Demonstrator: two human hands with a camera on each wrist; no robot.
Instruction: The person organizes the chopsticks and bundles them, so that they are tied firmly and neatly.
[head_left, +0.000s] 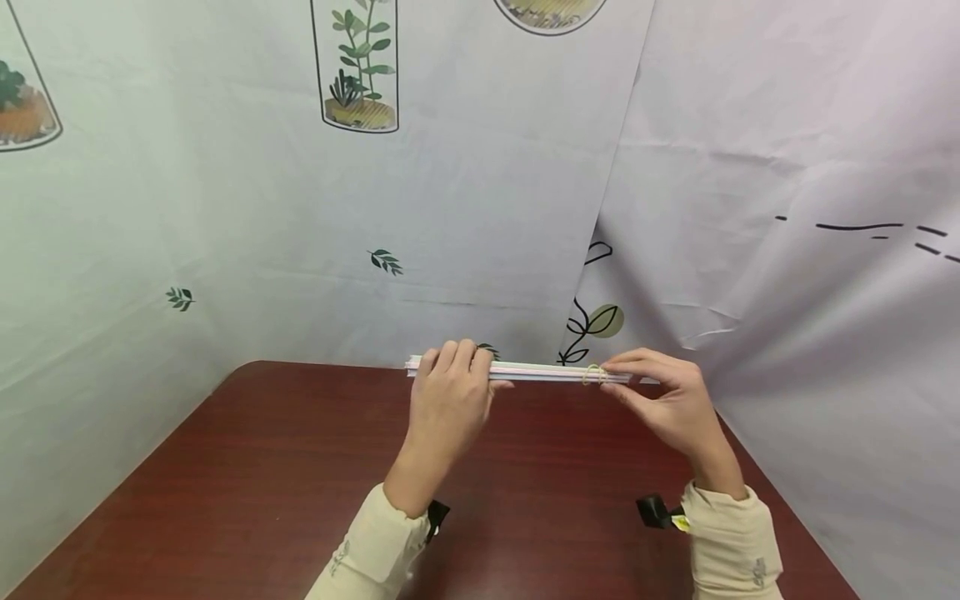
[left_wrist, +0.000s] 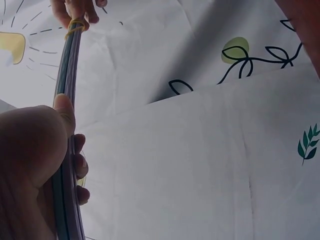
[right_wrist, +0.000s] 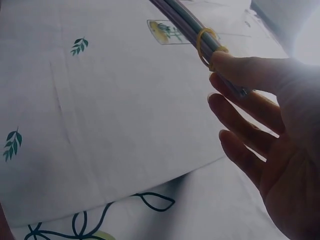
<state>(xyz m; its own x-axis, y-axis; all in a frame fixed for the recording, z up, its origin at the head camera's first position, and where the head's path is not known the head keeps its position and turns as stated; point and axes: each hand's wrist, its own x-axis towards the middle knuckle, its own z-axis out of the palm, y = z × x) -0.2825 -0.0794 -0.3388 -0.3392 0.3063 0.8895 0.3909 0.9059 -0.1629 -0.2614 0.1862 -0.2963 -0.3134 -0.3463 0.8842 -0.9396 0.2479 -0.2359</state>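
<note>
A bundle of long, thin, pale straw-like sticks [head_left: 540, 372] is held level above the far part of the table. My left hand [head_left: 450, 398] grips it near its left end, fingers wrapped over it and thumb along it in the left wrist view. Close to the other end, a yellow rubber band [right_wrist: 201, 46] loops round the sticks, part of it standing loose. My right hand [head_left: 670, 398] pinches the sticks between thumb and forefinger at that band, its other fingers [right_wrist: 242, 117] spread below. A thin yellowish loop [left_wrist: 81, 176] shows partly behind the left fingers.
The reddish-brown table [head_left: 300, 483] lies beneath both hands. White printed cloth [head_left: 487, 208] hangs behind it and along both sides. A small black device [head_left: 654, 511] is at the right wrist, another [head_left: 437, 517] at the left.
</note>
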